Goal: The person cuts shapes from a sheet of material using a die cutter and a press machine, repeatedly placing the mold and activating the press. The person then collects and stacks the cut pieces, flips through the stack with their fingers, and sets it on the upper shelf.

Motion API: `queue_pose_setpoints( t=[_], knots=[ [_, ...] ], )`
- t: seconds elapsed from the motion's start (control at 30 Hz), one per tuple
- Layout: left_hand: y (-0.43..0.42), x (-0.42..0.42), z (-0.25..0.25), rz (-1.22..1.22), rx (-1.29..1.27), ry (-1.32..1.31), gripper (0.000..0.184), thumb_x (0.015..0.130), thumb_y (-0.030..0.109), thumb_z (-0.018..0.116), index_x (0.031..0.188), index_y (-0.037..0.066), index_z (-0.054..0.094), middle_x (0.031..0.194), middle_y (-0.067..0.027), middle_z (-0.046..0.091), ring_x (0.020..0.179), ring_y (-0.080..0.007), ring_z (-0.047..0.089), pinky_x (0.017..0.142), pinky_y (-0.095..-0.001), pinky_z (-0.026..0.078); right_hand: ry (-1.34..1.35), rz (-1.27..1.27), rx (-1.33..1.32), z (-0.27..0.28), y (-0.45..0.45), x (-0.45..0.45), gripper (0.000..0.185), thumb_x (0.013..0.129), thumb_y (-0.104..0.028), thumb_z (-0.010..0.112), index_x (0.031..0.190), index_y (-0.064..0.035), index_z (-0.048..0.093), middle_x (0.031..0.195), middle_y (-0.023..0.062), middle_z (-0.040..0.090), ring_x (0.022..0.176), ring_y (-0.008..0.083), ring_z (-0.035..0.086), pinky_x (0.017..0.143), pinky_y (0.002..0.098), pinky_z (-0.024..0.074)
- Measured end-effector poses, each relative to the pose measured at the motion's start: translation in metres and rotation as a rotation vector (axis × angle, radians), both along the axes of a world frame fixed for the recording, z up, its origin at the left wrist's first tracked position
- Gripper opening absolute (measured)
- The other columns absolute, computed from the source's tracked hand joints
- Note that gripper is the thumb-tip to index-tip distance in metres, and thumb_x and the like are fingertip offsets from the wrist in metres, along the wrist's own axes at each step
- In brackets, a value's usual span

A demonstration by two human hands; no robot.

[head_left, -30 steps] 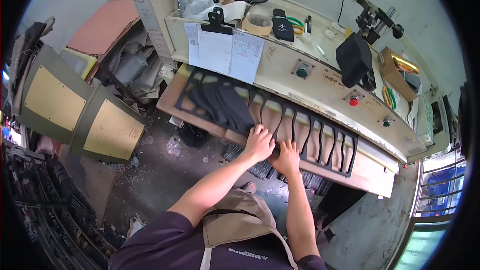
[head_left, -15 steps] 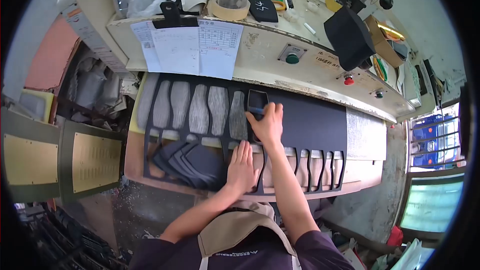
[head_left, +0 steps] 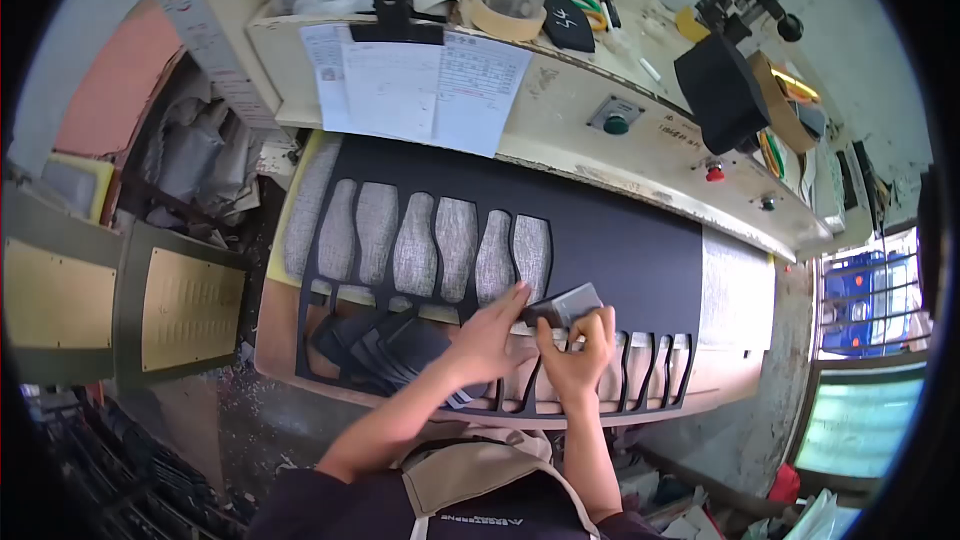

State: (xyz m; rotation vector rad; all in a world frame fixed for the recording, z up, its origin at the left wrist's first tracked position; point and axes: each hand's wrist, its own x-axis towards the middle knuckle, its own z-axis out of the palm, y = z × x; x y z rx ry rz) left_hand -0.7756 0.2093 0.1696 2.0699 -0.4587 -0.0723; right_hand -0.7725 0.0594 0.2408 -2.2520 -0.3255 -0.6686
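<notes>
Both hands meet over the front part of the black sheet (head_left: 625,265), which has a row of insole-shaped cutouts. My right hand (head_left: 580,355) is closed on a dark metal-edged cutting die (head_left: 570,306), tilted up off the sheet. My left hand (head_left: 490,342) reaches to the die's left end, its fingertips close together there; whether they grip a piece is hidden. Left of it, a pile of dark cut pieces (head_left: 375,345) lies on the board. A cut-out black frame strip (head_left: 655,370) runs along the front edge.
Behind the sheet stands the cream machine beam (head_left: 560,145) with clipped papers (head_left: 400,90), a green button (head_left: 615,124) and a red button (head_left: 714,172). A black padded block (head_left: 722,90) hangs at its right. Tape (head_left: 508,12) and scissors lie on top.
The die has left the black sheet's cut row, where another cutout now shows, and moved toward me, tilting. My left hand has come up to it. Earlier, both hands were at the front strip.
</notes>
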Motion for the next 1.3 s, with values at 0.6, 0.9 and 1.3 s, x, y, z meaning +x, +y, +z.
queue_pose_setpoints(
  t=[0.6,0.9,1.3],
  knots=[
    [-0.122,-0.098,0.075,0.084,-0.651,0.123,0.084,0.074,0.017,0.097,0.147,0.008,0.056,0.135,-0.0118,0.067,0.113,-0.0261,0.067,0.104,-0.0406,0.051,0.97,0.659,0.657,-0.003,-0.164,-0.071,0.082,0.074,0.005,0.082,0.15,-0.0004,0.053,0.136,0.0168,0.067,0.122,0.0338,0.067,0.107,0.0456,0.0544],
    [-0.123,-0.118,0.037,-0.021,-0.689,0.451,0.089,0.079,0.011,0.091,0.155,0.008,0.044,0.138,-0.0148,0.06,0.122,-0.0266,0.059,0.109,-0.0399,0.046,1.643,0.722,0.6,-0.09,-0.23,-0.105,0.06,0.087,0.007,0.076,0.144,0.0,0.059,0.129,0.0139,0.071,0.109,0.0213,0.068,0.096,0.0322,0.0543],
    [-0.149,-0.153,0.102,0.267,-0.599,0.535,0.057,0.1,0.022,0.074,0.15,0.002,0.057,0.126,-0.015,0.072,0.108,-0.0251,0.07,0.093,-0.0321,0.055,1.354,0.628,0.26,-0.041,-0.215,-0.115,0.042,0.087,-0.008,0.088,0.125,-0.0003,0.074,0.114,0.0095,0.078,0.102,0.0206,0.071,0.096,0.035,0.0576]
  ],
)
